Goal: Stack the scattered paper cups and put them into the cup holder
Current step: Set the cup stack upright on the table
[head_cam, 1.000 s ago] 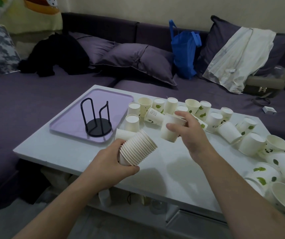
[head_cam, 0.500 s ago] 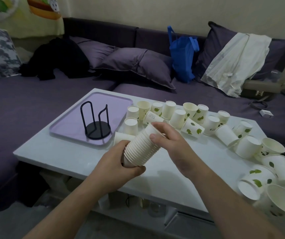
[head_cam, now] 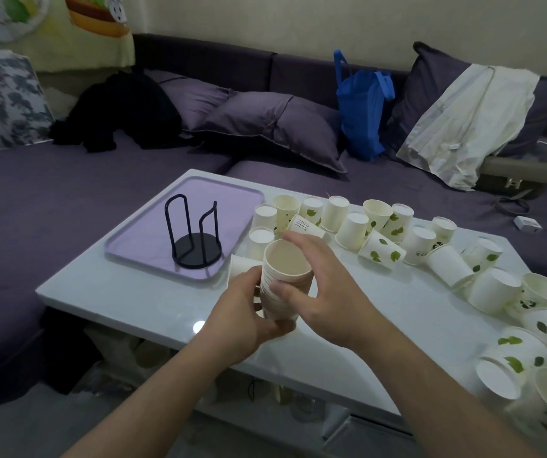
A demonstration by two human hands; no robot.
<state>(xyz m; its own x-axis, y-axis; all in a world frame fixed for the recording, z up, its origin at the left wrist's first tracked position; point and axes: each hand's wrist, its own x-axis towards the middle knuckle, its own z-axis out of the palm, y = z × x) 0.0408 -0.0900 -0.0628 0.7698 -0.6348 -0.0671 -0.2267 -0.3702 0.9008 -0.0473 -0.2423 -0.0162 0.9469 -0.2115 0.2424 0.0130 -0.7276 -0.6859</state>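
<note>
Left hand (head_cam: 244,314) curled round a nested stack of paper cups (head_cam: 283,280), mouth up, above the white table (head_cam: 139,294). Right hand (head_cam: 323,292) gripping the same stack by thumb and fingers. Behind, black wire cup holder (head_cam: 196,234) standing cupless on the purple tray (head_cam: 139,239). Loose cups (head_cam: 381,251) strewn rightward.

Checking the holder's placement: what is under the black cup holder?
The black wire cup holder stands on the lilac tray, which lies on the white table. The tray under its round base is covered.

Hands (head_cam: 245,312) grip cup stack (head_cam: 283,285) (upright).
</note>
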